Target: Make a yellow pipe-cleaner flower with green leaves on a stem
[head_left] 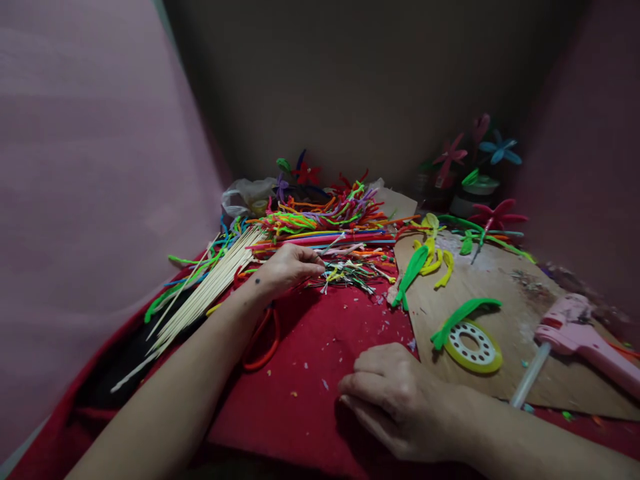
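My left hand (pixel 293 268) reaches forward over the red cloth, its thumb and fingers pinched together at the edge of a pile of short wire and pipe-cleaner scraps (pixel 350 273). Whatever sits between those fingertips is too small to make out. Nearer to me, my right hand (pixel 393 400) rests on the cloth with its fingers curled in, and nothing shows in it. Behind the scraps lies a heap of colourful pipe cleaners (pixel 320 217). Beside my left forearm are thin wooden sticks (pixel 215 287) and red-handled scissors (pixel 267 343), partly covered by the arm.
On the right, a cardboard sheet (pixel 465 280) carries green pipe-cleaner leaves (pixel 413 273), yellow petals (pixel 435 257), a yellow tape roll (pixel 473 347) and a pink glue gun (pixel 570 327). Pipe-cleaner flowers (pixel 500 148) stand in jars behind. Pink sheets (pixel 90 167) hang at both sides.
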`<state>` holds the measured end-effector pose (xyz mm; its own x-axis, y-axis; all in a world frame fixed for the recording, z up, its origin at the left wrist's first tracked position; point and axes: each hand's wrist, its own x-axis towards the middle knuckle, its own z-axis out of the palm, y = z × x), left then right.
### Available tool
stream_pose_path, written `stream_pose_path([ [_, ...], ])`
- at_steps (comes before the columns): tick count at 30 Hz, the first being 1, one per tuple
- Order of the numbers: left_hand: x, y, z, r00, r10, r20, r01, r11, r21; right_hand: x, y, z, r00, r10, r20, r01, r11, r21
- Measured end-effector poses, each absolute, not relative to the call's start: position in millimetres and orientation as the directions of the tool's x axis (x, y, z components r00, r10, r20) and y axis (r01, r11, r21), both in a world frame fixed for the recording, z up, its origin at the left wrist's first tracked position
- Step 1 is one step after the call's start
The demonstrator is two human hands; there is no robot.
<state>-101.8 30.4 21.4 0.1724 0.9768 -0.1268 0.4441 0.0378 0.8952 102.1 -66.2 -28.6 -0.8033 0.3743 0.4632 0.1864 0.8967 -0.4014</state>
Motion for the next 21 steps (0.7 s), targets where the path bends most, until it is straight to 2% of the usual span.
stream_pose_path([
  [13, -94, 28, 17, 0.29, 0.931, -0.221, 0.644, -0.019, 0.765, 104, -66, -30, -0.803, 0.382, 0.457, 0.216, 0.902, -0.374],
  [16, -99, 33, 10, 0.276, 0.949, -0.153, 0.633, -0.059, 0.772, 104, -66, -31, -0.802, 0.378, 0.462, 0.212, 0.904, -0.372],
  [21, -107, 42, -3, 0.169, 0.985, 0.017, 0.709, -0.134, 0.692, 103, -67, -33, -0.796, 0.37, 0.479, 0.21, 0.911, -0.355],
])
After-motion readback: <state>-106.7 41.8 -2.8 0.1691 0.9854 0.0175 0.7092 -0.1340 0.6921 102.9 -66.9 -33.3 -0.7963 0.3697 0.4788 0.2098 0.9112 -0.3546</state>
